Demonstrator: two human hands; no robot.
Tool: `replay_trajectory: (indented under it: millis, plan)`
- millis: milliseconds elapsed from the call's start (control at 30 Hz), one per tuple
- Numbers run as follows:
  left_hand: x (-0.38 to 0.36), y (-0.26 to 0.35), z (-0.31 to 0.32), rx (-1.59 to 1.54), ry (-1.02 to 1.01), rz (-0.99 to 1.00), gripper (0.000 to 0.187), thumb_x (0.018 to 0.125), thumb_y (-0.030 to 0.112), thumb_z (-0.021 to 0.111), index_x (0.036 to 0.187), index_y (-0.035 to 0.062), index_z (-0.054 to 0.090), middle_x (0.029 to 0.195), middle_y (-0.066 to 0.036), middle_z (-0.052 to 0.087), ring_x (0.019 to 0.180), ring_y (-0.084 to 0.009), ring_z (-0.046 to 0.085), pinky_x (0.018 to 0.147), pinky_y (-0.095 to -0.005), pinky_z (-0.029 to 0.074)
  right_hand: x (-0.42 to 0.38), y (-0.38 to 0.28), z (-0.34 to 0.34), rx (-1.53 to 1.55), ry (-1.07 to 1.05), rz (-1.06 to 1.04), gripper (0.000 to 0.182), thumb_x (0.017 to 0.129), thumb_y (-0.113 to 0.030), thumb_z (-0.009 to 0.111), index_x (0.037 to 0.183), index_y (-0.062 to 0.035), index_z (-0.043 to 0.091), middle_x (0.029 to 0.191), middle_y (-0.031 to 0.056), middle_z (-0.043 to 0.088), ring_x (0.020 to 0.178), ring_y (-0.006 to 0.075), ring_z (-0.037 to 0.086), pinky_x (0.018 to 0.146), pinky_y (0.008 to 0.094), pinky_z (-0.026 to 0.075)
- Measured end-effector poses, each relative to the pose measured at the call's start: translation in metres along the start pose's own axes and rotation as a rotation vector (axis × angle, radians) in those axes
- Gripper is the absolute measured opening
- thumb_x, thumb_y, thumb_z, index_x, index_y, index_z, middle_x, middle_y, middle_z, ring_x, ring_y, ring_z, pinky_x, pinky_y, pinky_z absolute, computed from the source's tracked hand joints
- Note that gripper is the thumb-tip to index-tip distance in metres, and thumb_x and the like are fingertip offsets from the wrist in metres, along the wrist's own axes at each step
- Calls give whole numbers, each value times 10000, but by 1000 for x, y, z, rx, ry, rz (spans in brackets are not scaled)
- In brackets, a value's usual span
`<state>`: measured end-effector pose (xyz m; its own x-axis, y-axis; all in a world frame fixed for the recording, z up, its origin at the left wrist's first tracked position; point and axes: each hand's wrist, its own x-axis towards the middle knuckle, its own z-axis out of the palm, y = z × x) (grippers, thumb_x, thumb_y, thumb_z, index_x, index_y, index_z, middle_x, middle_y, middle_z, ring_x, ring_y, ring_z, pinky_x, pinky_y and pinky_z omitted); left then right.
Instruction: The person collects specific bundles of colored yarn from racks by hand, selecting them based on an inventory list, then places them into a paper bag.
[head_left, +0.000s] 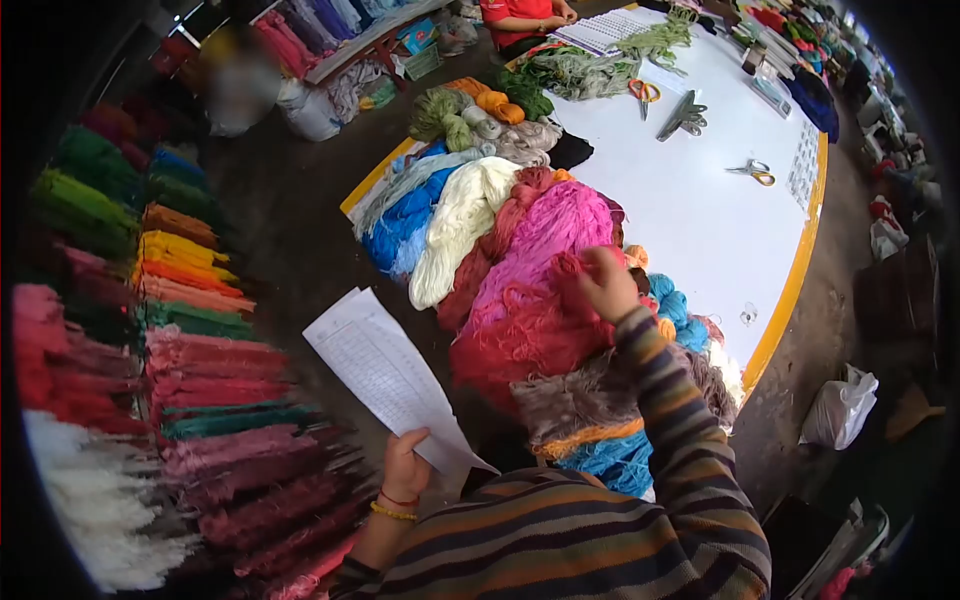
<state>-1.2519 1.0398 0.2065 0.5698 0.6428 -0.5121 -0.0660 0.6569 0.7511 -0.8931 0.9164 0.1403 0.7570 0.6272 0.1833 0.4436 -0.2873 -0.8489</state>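
My left hand, with a red and a yellow band at the wrist, grips printed sheets of paper by their lower edge. On the table's near end my right hand is closed at the upper right of a red yarn bundle, with some red yarn at its fingers. Magenta yarn lies just beyond the red. Left of it are dark red, cream and blue yarn. Grey-brown yarn and turquoise yarn lie nearest my body.
The white table has a yellow edge and holds orange scissors, another pair, metal clips and green yarn. A person in red is at its far side. Coloured yarn racks stand left; a white bag lies right.
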Motion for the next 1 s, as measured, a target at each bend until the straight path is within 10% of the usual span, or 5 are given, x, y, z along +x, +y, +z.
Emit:
replay_trajectory:
  millis: [300, 533, 600, 800, 1000]
  plan:
    - [164, 18, -6, 0, -78, -476, 261, 736, 193, 457, 828, -32, 554, 783, -132, 561, 757, -250, 547, 741, -340, 439, 135, 22, 113, -295, -140, 175, 509, 727, -246, 569, 1172, -48, 423, 1076, 234, 513, 983, 373, 524, 859, 416, 431]
    - [324, 63, 5, 184, -272, -398, 262, 743, 194, 457, 802, -30, 578, 789, -120, 579, 750, -208, 550, 712, -297, 433, 256, 41, 177, -750, 62, 258, 528, 648, -265, 615, 1147, -162, 473, 1201, 104, 459, 1190, 303, 348, 854, 569, 363]
    - [351, 73, 17, 437, -352, -192, 208, 732, 117, 457, 808, -33, 580, 826, -121, 590, 791, -208, 561, 747, -300, 441, 271, 56, 188, -890, -262, 403, 395, 671, -249, 597, 1048, -153, 529, 1159, 80, 484, 1161, 272, 386, 843, 565, 353]
    - [441, 85, 26, 603, -563, 115, 236, 816, 84, 451, 1002, -31, 541, 1143, -133, 532, 973, -203, 544, 826, -301, 445, 180, 52, 155, -832, -272, -448, 79, 686, -192, 532, 753, -150, 527, 855, 20, 522, 890, 202, 502, 866, 506, 348]
    - [460, 48, 47, 366, -416, -252, 240, 735, 66, 497, 911, -58, 601, 946, -93, 610, 863, -170, 575, 768, -306, 455, 142, 17, 126, -584, -375, -147, 243, 562, -187, 634, 794, -139, 582, 887, 5, 578, 990, 188, 528, 908, 546, 259]
